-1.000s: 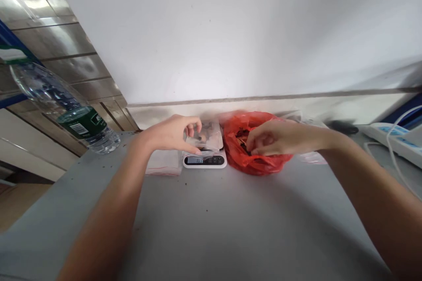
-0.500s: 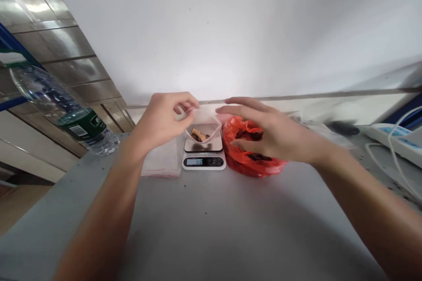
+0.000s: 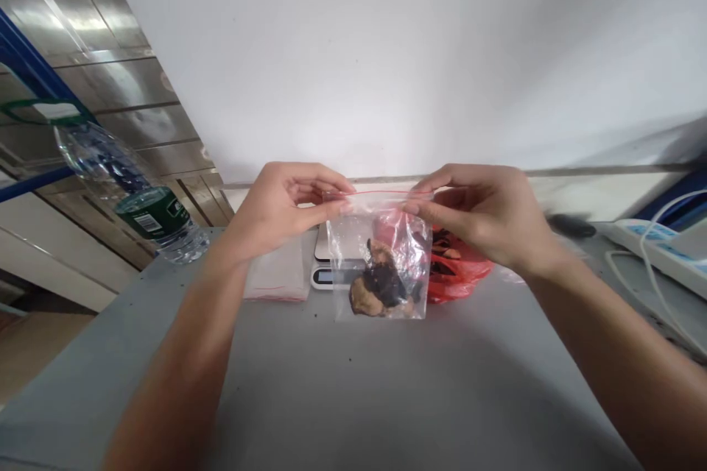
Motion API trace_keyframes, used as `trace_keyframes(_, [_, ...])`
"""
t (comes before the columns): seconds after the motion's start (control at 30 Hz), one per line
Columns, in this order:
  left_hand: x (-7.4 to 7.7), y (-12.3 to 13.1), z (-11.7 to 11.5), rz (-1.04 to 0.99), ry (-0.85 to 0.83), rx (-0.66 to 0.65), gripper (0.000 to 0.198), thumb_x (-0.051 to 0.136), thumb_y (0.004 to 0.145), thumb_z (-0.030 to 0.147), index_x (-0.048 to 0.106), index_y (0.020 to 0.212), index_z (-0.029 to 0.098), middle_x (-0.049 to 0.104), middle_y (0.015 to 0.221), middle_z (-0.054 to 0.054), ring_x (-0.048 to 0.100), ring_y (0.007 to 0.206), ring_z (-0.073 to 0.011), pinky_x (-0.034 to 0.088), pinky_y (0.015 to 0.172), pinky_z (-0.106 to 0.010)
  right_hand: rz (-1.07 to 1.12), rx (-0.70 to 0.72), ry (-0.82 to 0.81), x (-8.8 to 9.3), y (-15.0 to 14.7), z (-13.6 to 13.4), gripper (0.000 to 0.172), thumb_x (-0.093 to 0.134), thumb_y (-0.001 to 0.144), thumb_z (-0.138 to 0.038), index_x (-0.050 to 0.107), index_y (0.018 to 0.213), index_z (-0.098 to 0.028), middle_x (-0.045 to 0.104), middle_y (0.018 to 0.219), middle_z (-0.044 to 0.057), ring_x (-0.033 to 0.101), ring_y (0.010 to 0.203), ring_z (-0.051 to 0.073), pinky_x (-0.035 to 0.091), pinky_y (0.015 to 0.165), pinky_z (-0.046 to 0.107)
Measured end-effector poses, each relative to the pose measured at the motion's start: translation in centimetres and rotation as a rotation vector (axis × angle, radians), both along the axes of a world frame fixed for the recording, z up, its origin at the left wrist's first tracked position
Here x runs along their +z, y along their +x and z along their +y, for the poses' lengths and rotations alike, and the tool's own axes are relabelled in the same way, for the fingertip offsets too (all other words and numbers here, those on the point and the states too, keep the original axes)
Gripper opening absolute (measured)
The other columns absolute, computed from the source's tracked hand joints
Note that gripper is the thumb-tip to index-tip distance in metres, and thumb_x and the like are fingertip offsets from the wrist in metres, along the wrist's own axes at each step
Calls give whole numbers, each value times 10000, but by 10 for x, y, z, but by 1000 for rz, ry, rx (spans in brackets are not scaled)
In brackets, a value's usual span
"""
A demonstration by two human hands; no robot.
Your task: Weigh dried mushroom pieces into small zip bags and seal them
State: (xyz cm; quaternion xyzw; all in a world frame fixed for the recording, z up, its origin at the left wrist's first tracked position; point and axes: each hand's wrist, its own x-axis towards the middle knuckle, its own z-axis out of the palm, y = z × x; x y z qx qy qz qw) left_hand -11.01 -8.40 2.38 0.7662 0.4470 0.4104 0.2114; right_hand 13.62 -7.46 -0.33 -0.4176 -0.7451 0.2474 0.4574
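A clear zip-lock bag (image 3: 342, 302) with a red line along its top hangs upright between my hands. Dark and tan dried pieces (image 3: 381, 283), perhaps mushroom or herb slices, lie in its lower part. My left hand (image 3: 292, 202) pinches the top left corner, while my right hand (image 3: 475, 210) pinches the top right. Behind the bag stands a small white digital scale (image 3: 323, 276), partly covered by it. A red plastic bag (image 3: 458, 272) with more dark pieces sits behind and right, under my right hand.
Left of the scale lies a stack of flat zip-lock bags (image 3: 276, 276). A large plastic bottle (image 3: 155, 213) with a green label stands at the table's left edge. On the right are a white device (image 3: 663, 243) and its cable (image 3: 652, 257). A white wall (image 3: 387, 73) rises behind.
The zip-lock bag has come up off the scale and toward me. My right hand, open before, has closed on its top right corner; the left still grips it.
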Motion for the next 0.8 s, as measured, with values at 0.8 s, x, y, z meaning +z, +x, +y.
trace_keyframes(0.8, [-12,25,3,43,100,-29,136,702,850,260,775,787,164,777,774,-41,680,730,-165,515,690,-274,-126,156,115,3,4,1,261,723,829,-403,710,987,-196,769,790,53,711,721,202,585,719,361])
